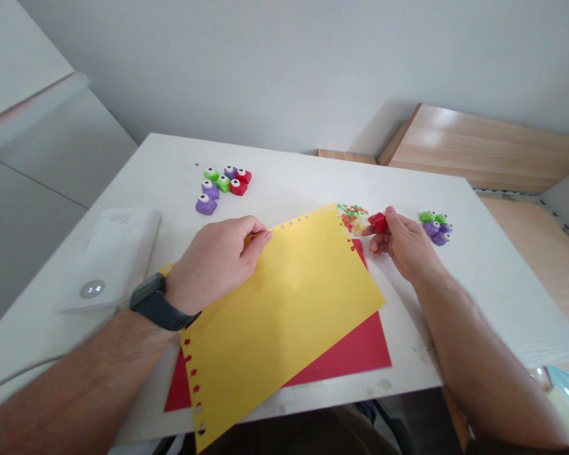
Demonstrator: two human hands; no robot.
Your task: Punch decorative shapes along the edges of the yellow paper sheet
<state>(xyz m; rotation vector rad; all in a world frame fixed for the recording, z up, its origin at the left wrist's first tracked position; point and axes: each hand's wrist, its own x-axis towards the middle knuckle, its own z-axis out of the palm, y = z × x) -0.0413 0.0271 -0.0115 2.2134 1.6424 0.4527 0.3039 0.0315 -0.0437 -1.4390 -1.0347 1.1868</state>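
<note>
My left hand (227, 253) pinches the far edge of a yellow sheet of paper (289, 303), which has rows of small punched holes along its edges, some star-shaped. Under it lies a red sheet (346, 354), showing at the lower right and lower left. To the right of the yellow sheet, my right hand (401, 240) holds a small red craft punch (378, 222) between thumb and fingers, apart from the paper. Just left of that punch is a scatter of tiny green, orange and yellow paper cutouts (353, 217).
Several purple, green and red craft punches (223, 183) stand at the table's back left. More green and purple punches (436, 227) cluster at the right. A white device (111, 259) with a cable is on the left. Wooden boards (493, 145) rise behind the table's right side.
</note>
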